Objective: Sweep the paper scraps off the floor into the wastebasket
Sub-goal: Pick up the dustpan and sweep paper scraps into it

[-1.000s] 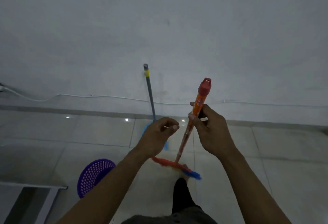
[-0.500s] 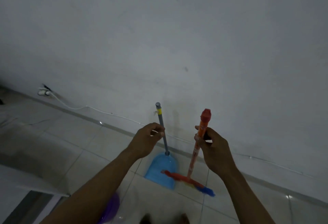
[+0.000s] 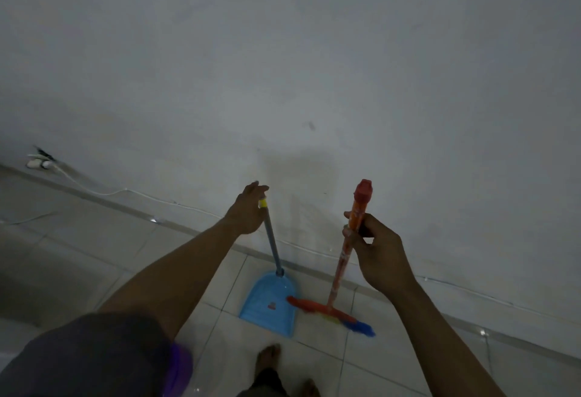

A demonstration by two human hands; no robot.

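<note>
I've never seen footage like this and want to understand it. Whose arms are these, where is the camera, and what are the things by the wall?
There is no machine here. A person wears a camera on the head that looks forward and down, so both arms are their own. The right hand grips the orange broom just below its red cap, and the broom's head rests on the tiled floor. The left hand is at the top of the long handle of the blue dustpan. Whether its fingers curl round the handle is unclear. The blurred purple shape at lower left looks like the wastebasket.
</note>
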